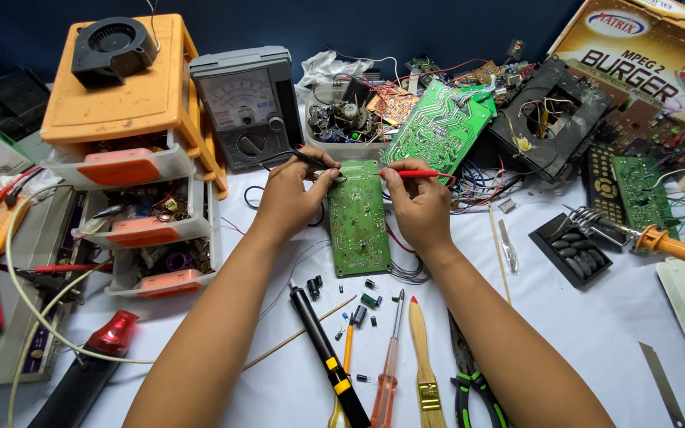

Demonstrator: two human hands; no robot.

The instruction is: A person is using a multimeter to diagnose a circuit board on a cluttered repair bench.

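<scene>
A long green circuit board (358, 218) lies flat on the white table between my hands. My left hand (295, 194) pinches a thin black test probe (311, 160) whose tip rests at the board's top left corner. My right hand (418, 202) grips a red test probe (422, 173), its tip on the board's top right edge. Both probe leads run back toward the grey analog multimeter (246, 107) standing behind my left hand.
An orange drawer unit (132, 150) stands at the left with a black fan (111, 47) on top. Other boards (438, 123) and wires crowd the back. A soldering iron (675, 247) rests at right. Screwdriver (388, 364), brush (424, 364), pliers (473, 384) and small capacitors (366, 301) lie in front.
</scene>
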